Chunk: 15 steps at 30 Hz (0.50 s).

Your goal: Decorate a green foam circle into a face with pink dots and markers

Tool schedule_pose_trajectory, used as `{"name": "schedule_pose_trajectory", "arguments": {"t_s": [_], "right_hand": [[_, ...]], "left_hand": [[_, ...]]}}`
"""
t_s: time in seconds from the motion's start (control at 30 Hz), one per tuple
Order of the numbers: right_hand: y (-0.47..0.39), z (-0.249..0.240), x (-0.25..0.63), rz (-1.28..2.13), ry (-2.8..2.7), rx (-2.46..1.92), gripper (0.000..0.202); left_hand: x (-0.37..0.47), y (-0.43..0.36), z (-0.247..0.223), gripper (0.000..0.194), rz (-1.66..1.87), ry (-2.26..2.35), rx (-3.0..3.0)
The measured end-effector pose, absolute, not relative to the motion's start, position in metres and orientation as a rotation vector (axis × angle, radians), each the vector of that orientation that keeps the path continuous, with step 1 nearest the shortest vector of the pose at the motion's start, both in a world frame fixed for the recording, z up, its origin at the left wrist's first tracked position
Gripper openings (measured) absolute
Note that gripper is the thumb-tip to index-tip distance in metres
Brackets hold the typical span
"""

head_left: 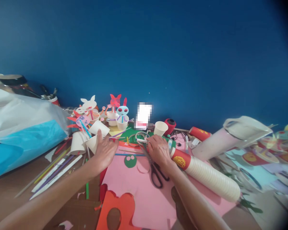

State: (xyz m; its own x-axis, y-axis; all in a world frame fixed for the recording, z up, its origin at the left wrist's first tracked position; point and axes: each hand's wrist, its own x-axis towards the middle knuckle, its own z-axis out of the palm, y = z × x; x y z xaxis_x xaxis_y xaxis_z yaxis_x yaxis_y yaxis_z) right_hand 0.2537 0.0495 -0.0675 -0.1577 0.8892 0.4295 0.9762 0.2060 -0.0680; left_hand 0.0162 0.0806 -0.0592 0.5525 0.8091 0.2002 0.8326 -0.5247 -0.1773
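My left hand (106, 149) is beside a tilted white paper cup (92, 144), its thumb raised and apart from fingers that point right. A thin pale stick (122, 138) lies by those fingertips. More white cups, one on its side (99, 127) and one upside down (77, 143), are just left of it. My right hand (158, 149) has its fingers closed around the end of a white pen-like stick (141, 140), over a roll of clear tape (136, 136). Black-handled scissors (156, 180) lie partly under that hand.
Rabbit-like paper figures stand in cups, including a blue-faced one (122, 111), along the blue wall. A long stack of paper cups (213, 175) and a white jug (218, 137) are at right. Pink paper (151, 204) and orange paper (104, 210) cover the front; a plastic bag (26, 127) is left.
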Motion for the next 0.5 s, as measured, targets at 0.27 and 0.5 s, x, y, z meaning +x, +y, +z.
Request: {"name": "schedule_pose_trajectory", "arguments": {"t_s": [0.27, 0.5], "right_hand": [[0.050, -0.074, 0.251, -0.358, -2.196, -1.918, 0.022], [0.050, -0.060, 0.257, -0.404, -2.161, -1.923, 0.015]], "left_hand": [[0.022, 0.073, -0.054, 0.044, -0.041, -1.357, -2.519], [0.023, 0.071, -0.052, 0.041, -0.085, -1.349, -2.510]]}}
